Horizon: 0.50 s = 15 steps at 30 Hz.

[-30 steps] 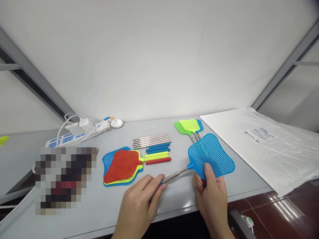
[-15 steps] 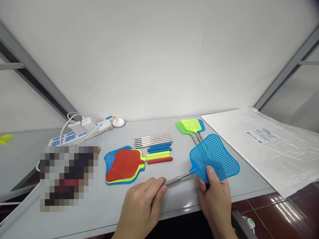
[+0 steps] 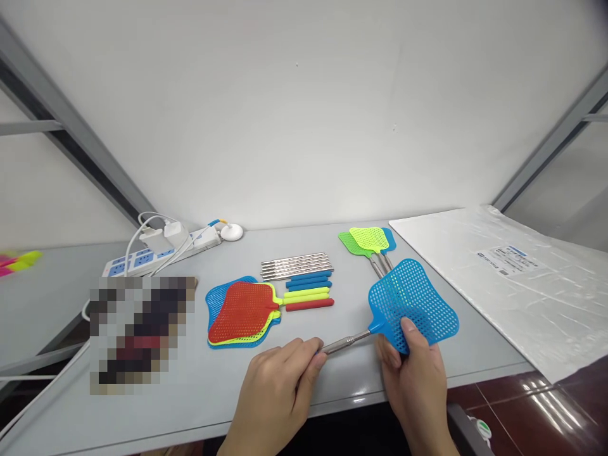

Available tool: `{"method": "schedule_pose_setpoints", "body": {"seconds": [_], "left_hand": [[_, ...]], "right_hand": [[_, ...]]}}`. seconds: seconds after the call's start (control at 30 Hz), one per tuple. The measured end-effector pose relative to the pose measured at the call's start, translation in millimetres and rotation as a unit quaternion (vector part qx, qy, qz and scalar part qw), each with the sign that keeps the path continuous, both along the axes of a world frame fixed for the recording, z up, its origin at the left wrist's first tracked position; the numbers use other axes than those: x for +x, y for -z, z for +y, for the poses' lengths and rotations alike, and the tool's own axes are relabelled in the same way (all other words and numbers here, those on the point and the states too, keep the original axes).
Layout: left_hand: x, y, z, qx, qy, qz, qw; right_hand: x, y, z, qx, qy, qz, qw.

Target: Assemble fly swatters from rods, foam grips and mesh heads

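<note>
A blue fly swatter [image 3: 430, 301] with a silver metal rod is held between both hands above the table's front. My right hand [image 3: 418, 373] pinches its mesh head near the lower edge, thumb on top. My left hand [image 3: 280, 386] is closed round the other end of the rod and hides the handle. Left of centre lies a stack of loose heads, the red swatter head [image 3: 244, 310] on top of yellow and blue ones. Beside it rest a red handle grip [image 3: 308, 305], yellow grips [image 3: 306, 294] and blue grips [image 3: 308, 280]. Several metal rods [image 3: 297, 266] lie behind them.
Swatters with green, yellow and blue heads [image 3: 369, 239] lie at the back right. A white plastic sheet [image 3: 475, 266] covers the table's right side. On the left are a power strip [image 3: 142, 258] with cables, a white round device [image 3: 231, 232] and a blurred-out object [image 3: 142, 335].
The view has shifted slightly, so things on the table appear a little further right. Both hands keep their hold on the blue fly swatter, with hardly any movement.
</note>
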State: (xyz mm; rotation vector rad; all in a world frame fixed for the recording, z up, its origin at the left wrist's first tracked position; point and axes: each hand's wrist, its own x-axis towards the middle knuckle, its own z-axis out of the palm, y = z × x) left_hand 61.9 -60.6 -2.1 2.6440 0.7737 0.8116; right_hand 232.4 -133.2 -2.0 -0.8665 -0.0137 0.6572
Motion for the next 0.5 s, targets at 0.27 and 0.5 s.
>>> {"method": "schedule_pose_setpoints", "body": {"seconds": [0.27, 0.5], "left_hand": [[-0.8, 2.1, -1.2, 0.013, -0.008, 0.008, 1.000], [1.4, -2.9, -4.2, -0.008, -0.006, 0.006, 1.000]], "right_hand": [[-0.5, 4.6, -2.0, -0.053, 0.021, -0.004, 0.998], [-1.8, -2.9, -3.3, -0.109, 0.012, -0.071, 0.991]]}}
